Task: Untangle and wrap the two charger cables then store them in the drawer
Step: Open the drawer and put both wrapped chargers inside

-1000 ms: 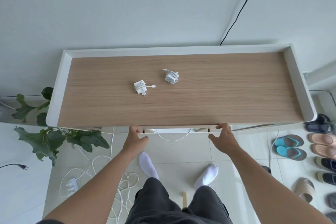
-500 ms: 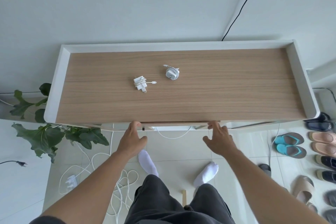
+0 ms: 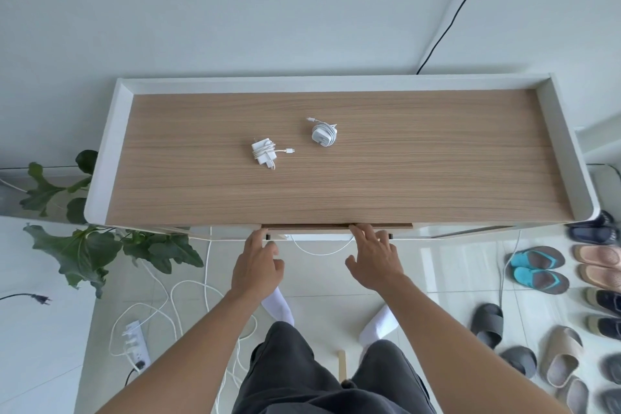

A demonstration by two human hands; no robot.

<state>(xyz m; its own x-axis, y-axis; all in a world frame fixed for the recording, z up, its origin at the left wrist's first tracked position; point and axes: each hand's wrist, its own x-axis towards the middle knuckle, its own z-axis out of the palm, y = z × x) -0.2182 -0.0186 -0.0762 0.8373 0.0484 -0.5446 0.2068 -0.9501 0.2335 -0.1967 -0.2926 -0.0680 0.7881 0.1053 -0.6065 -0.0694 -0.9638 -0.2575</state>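
Two white chargers lie on the wooden table top [image 3: 437, 161], each with its cable wound around it. The left charger [image 3: 263, 153] has a short connector end sticking out to the right. The right charger [image 3: 323, 134] sits a little farther back. Under the near table edge the drawer front [image 3: 312, 228] shows as a thin wooden strip sticking out slightly. My left hand [image 3: 257, 265] grips the drawer's left end with its fingers curled at the edge. My right hand [image 3: 373, 259] rests its fingers over the drawer's middle top edge. The drawer's inside is hidden.
The table has a raised white rim [image 3: 111, 144] on three sides. A leafy plant [image 3: 87, 245] stands at the left, and a power strip [image 3: 136, 343] with loose white cables lies on the floor. Several shoes and slippers [image 3: 537, 269] line the floor at right.
Both hands have shifted along the near edge, the right one moving left. The drawer front now sticks out slightly from under the table top.
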